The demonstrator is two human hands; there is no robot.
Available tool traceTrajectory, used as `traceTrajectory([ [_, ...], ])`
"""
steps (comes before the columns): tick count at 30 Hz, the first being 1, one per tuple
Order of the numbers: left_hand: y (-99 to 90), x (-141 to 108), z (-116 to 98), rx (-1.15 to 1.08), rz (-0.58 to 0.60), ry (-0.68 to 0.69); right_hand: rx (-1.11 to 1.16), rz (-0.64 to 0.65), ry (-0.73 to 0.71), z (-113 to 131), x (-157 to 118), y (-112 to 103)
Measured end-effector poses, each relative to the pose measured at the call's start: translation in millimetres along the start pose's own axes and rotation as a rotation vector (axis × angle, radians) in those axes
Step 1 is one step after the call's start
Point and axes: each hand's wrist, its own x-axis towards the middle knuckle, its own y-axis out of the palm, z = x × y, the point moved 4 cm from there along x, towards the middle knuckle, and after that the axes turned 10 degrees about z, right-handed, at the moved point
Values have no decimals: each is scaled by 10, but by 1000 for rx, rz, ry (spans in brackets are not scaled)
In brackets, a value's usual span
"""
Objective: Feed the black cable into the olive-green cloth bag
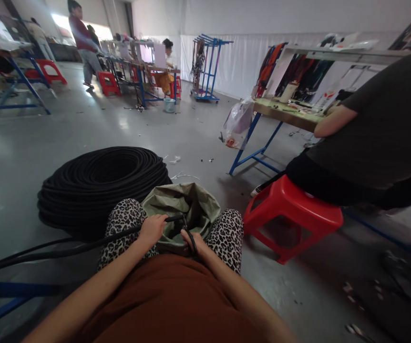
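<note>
My left hand point(152, 229) is closed around a thick black cord point(127, 233), whose end sticks out past the fingers above an open green sack point(169, 195). My right hand point(194, 242) grips a dark-handled tool point(192, 240), apparently scissors, with its tip near the cord's end. The sack stands between my knees in leopard-print trousers. Beyond my left knee, a large coil of black cord point(98, 190) lies on the floor. The cord in my left hand trails away to the lower left.
A red stool point(291, 214) with a seated person in dark clothes point(380, 128) is close on the right, beside a workbench point(287, 113) hung with a plastic bag point(239, 121). Blue metal legs point(15, 289) stand at lower left. Scraps lie on the floor.
</note>
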Motion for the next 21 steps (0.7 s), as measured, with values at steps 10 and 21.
traceTrajectory([
  [10,4,-2,-2,62,8,9,49,-8,24,-7,2,-2],
  [21,49,-2,17,66,9,25,40,-18,40,30,-11,11],
])
